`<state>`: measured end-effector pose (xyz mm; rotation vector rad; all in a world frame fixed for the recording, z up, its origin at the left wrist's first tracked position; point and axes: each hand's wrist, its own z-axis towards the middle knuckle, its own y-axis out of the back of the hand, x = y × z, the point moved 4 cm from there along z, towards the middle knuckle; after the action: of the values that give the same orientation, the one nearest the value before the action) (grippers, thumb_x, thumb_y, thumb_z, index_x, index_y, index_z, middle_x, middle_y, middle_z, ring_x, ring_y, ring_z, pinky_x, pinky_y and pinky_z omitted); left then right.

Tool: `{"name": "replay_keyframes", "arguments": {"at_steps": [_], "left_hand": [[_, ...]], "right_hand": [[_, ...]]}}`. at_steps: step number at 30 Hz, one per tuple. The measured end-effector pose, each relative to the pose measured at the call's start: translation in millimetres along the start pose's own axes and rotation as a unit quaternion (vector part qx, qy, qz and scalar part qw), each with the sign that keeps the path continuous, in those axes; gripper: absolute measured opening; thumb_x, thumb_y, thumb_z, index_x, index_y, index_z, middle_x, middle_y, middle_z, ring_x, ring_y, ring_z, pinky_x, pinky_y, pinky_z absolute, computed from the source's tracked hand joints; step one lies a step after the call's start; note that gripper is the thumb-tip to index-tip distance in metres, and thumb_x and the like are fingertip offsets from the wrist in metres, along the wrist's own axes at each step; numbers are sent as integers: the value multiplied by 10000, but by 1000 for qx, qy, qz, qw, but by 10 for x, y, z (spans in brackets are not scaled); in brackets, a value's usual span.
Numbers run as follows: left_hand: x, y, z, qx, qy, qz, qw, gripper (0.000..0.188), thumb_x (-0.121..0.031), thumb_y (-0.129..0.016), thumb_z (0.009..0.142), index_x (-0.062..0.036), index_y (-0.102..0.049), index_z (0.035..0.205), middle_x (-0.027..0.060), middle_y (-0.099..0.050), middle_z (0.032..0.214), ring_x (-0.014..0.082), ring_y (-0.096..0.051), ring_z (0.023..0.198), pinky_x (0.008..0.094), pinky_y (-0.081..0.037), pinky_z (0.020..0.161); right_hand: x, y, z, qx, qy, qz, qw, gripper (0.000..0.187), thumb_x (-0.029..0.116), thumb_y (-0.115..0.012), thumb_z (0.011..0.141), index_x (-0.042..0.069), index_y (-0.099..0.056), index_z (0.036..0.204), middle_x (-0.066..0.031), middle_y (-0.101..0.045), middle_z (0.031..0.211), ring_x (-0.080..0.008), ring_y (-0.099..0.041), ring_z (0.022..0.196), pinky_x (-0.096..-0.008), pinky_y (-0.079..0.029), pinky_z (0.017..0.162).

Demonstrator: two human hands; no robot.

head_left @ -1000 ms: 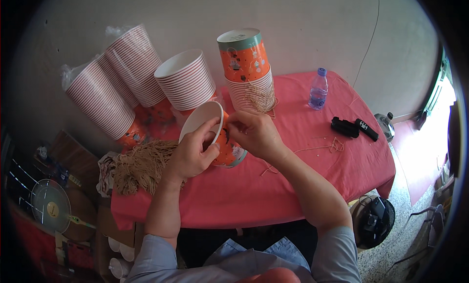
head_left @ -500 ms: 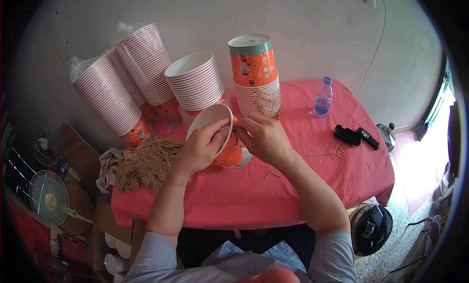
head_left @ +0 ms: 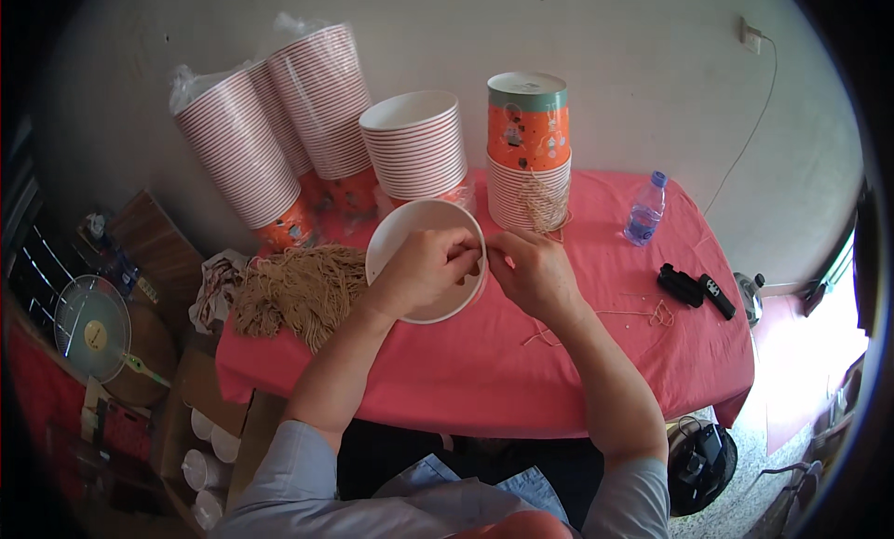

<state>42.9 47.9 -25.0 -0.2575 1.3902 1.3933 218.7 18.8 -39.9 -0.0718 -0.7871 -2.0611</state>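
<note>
Tall stacks of tubs point(head_left: 237, 148) lean by the back left corner of the table point(head_left: 466, 390). A pile of tan strings point(head_left: 303, 292) lies at its left edge. One white-lined tub point(head_left: 400, 236) tips between the front and back edges. The left hand point(head_left: 431, 264) reaches inside it, fingers bent by the rim. The right hand point(head_left: 535, 269) has bent fingers just outside that rim. I can't tell what either grips. A bottle point(head_left: 644, 211) stands near the back right corner.

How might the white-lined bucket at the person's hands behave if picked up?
The bucket is probably light for its size, since it is open and hollow. It seems fairly stiff, as its rim shows an even, round outline.
</note>
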Motion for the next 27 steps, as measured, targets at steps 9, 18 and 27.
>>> {"name": "replay_keyframes", "arguments": {"at_steps": [9,18,27], "left_hand": [[24,31,14,-50,-56,70,995,109,-96,-692,965,10,-689,993,114,-695,782,166,-694,750,344,-556,699],[19,38,11,-48,-41,-20,998,134,-90,-712,958,27,-669,1008,150,-763,936,216,-770,917,348,-599,813],[-21,20,-21,-91,-63,65,992,150,-94,-699,958,23,-706,1053,205,-777,915,303,-795,895,377,-611,771]], "right_hand": [[-56,-56,8,-3,-66,69,995,84,82,-736,932,43,-743,1007,-117,-728,900,-319,-725,776,-411,-581,688],[-96,-67,5,2,-122,137,983,142,51,-753,947,24,-776,1084,-115,-774,921,-200,-740,776,-340,-586,717],[-62,-36,2,0,-89,95,992,154,67,-754,937,40,-780,1086,-121,-774,920,-226,-752,789,-360,-590,718]]}}
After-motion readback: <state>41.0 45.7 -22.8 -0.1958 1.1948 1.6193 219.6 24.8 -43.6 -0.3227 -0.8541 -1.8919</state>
